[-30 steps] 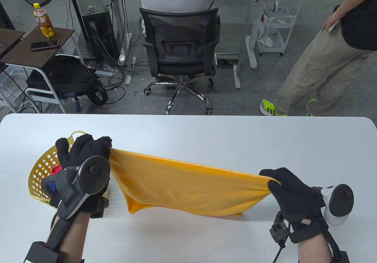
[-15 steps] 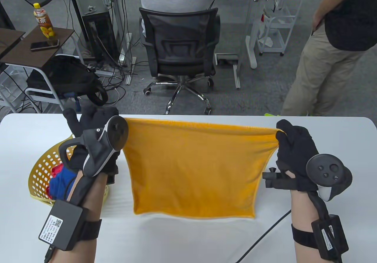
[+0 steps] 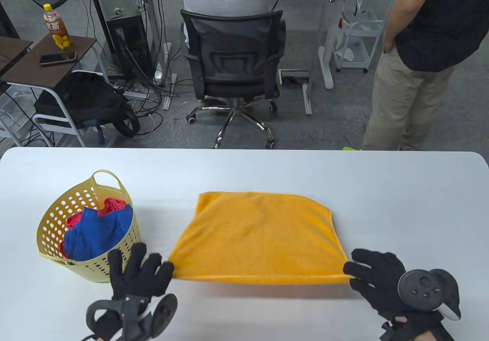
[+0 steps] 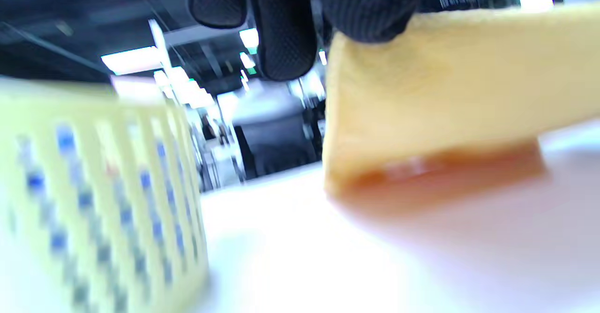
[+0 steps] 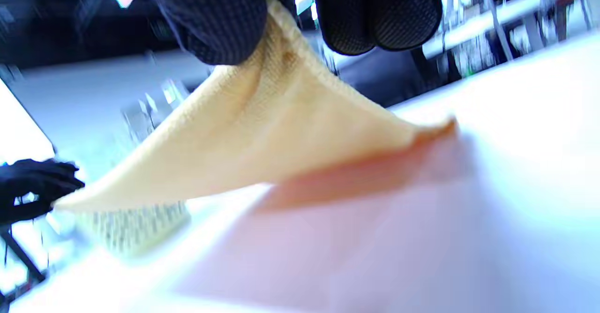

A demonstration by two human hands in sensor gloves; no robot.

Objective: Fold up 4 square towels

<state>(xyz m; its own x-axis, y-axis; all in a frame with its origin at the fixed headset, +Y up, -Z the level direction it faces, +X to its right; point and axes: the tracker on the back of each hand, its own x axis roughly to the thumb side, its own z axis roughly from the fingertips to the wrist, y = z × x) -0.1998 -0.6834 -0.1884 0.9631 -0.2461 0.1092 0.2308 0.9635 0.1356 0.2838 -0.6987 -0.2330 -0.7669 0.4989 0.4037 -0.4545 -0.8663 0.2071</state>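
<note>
Orange terry towel (image 3: 256,237), doubled, pinched at both near corners.

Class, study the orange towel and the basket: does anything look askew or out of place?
Slightly: the orange towel lies skewed, near edge wider and lifted by left hand and right hand. The basket stands upright.

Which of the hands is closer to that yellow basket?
Left. The left hand sits right beside the yellow basket, pinching the orange towel at its near corner; the right hand holds the opposite corner, across the towel.
</note>
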